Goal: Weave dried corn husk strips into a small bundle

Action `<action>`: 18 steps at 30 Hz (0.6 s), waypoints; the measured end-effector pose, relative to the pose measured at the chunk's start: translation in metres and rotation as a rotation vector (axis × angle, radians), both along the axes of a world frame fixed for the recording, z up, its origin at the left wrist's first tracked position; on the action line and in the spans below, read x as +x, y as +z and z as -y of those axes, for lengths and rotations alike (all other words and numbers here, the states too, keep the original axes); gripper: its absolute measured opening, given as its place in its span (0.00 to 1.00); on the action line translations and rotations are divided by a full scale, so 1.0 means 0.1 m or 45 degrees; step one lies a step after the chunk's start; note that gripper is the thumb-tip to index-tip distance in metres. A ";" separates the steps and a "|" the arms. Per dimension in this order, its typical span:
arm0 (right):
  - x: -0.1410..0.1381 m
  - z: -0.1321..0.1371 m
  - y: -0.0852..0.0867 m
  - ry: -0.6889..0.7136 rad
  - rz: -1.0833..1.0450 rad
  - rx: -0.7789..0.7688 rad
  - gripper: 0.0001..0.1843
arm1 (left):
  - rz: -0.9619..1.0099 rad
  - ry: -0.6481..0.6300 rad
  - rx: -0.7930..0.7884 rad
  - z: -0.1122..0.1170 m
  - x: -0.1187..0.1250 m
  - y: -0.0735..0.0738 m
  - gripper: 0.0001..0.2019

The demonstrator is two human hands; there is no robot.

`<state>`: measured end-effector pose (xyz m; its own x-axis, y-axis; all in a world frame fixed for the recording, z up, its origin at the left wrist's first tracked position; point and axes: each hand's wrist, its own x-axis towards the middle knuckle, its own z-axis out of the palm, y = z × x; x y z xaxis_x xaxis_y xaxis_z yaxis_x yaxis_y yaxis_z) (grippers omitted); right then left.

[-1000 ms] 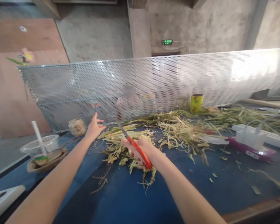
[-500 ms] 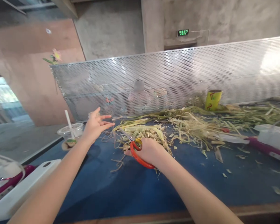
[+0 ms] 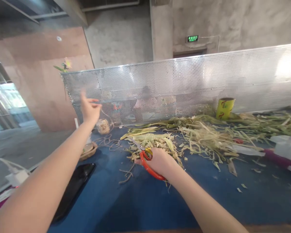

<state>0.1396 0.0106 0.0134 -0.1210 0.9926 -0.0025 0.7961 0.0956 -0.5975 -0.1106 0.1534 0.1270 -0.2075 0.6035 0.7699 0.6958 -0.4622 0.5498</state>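
My left hand (image 3: 90, 110) is raised at the left, thumb and fingertips pinched on a thin string (image 3: 104, 113). Below it, a ball of twine (image 3: 103, 126) sits on the blue table (image 3: 145, 200), with loose loops of string around it. My right hand (image 3: 160, 163) holds red-handled scissors (image 3: 150, 168), blades pointing to the upper left. Beneath that hand lies a heap of pale dry husk strips (image 3: 157, 140). Part of the scissor handles is hidden by my palm. Short cut string pieces (image 3: 127, 174) lie just left of the scissors.
A black phone-like slab (image 3: 75, 189) and a small basket (image 3: 91, 152) lie by my left forearm. More dry strips (image 3: 206, 132) spread to the right, near a yellow roll (image 3: 225, 108) and a clear plastic box (image 3: 286, 147). A perforated metal screen (image 3: 165, 87) closes the back edge.
My left hand has moved up and to the left with the string. The ball of twine and more of the black slab now show. My right hand stays over the heap with the scissors.
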 end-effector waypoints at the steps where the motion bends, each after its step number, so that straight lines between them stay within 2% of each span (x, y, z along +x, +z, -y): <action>1: 0.01 0.00 0.00 -0.015 -0.002 0.004 0.32 | -0.006 0.002 0.009 -0.04 0.02 0.04 0.38; 5: 0.05 -0.01 0.03 -0.059 0.005 0.034 0.30 | -0.018 -0.040 0.009 -0.13 0.15 0.12 0.41; 8: 0.06 -0.01 0.07 -0.062 -0.013 0.031 0.29 | -0.012 -0.090 -0.034 -0.14 0.21 0.07 0.40; 10: 0.06 0.00 0.09 -0.054 -0.025 0.032 0.29 | -0.005 -0.135 -0.080 -0.11 0.24 -0.01 0.40; 13: 0.04 0.01 0.08 -0.066 -0.013 0.053 0.29 | -0.038 -0.288 -0.181 0.01 0.31 -0.21 0.39; 16: 0.03 0.03 0.05 -0.091 0.040 0.094 0.31 | -0.023 -0.382 -0.216 0.22 0.42 -0.43 0.43; 18: 0.02 0.05 0.04 -0.083 0.061 0.116 0.32 | -0.043 -0.518 -0.266 0.38 0.50 -0.53 0.42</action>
